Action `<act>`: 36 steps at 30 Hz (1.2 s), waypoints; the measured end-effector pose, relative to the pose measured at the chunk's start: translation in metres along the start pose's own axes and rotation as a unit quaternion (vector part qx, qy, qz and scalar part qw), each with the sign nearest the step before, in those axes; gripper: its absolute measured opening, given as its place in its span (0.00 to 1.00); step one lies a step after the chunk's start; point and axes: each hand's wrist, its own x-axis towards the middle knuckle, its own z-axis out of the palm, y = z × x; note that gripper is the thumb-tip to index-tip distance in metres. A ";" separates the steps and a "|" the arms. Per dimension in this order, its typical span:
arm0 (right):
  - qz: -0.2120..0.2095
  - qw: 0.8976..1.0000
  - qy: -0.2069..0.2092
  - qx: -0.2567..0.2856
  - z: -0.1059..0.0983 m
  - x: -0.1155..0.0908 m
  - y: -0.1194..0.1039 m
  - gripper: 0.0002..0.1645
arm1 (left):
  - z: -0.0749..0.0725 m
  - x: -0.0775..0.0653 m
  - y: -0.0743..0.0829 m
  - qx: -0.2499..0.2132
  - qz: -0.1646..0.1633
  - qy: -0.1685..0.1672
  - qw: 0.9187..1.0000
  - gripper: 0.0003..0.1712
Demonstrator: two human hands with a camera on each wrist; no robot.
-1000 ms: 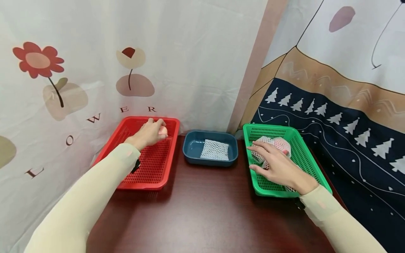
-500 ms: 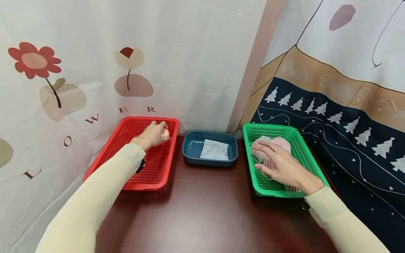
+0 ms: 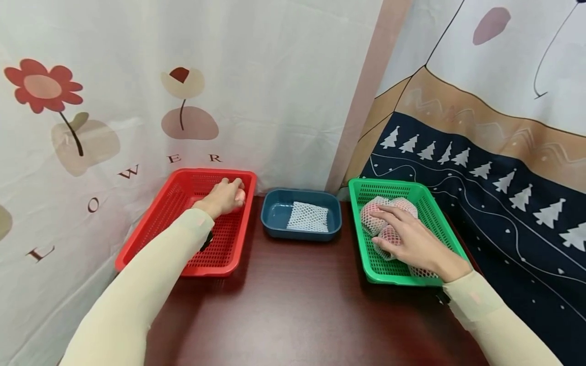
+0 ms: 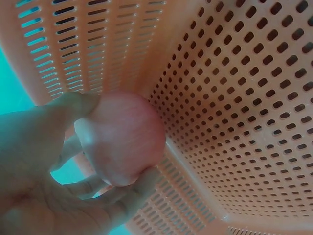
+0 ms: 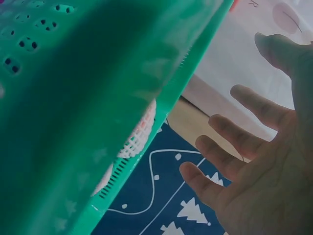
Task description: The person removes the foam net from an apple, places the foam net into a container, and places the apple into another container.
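Left hand (image 3: 221,198) pinching fruit (image 4: 124,137) at my eleven o'clock, right hand (image 3: 414,243) spread at one; slack grip could drop it

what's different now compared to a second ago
The left hand, holding the pink fruit, has shifted slightly right within the red basket. The right hand has also moved slightly right over the green basket, exposing more of the netted fruit. Both baskets, blue tray and white netting stayed put.
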 end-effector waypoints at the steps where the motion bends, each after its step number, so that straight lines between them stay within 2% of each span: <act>1: 0.002 1.000 -0.001 0.001 0.000 0.000 0.001 0.43 | 0.000 0.000 0.000 -0.001 -0.001 0.000 1.000 0.32; 7: 0.011 1.000 -0.002 0.003 0.001 -0.001 0.006 0.42 | 0.002 0.001 -0.003 -0.003 -0.016 -0.006 1.000 0.33; 17: 0.014 1.000 0.001 0.001 0.001 0.000 0.015 0.42 | -0.001 -0.004 -0.004 0.006 -0.010 -0.013 1.000 0.38; 29: 0.011 1.000 0.005 0.000 0.000 0.002 0.018 0.42 | -0.014 -0.030 0.008 0.026 -0.012 0.006 1.000 0.38; 36: 0.018 1.000 -0.004 0.001 -0.004 0.002 0.017 0.41 | -0.019 -0.048 0.016 0.028 -0.013 0.000 1.000 0.43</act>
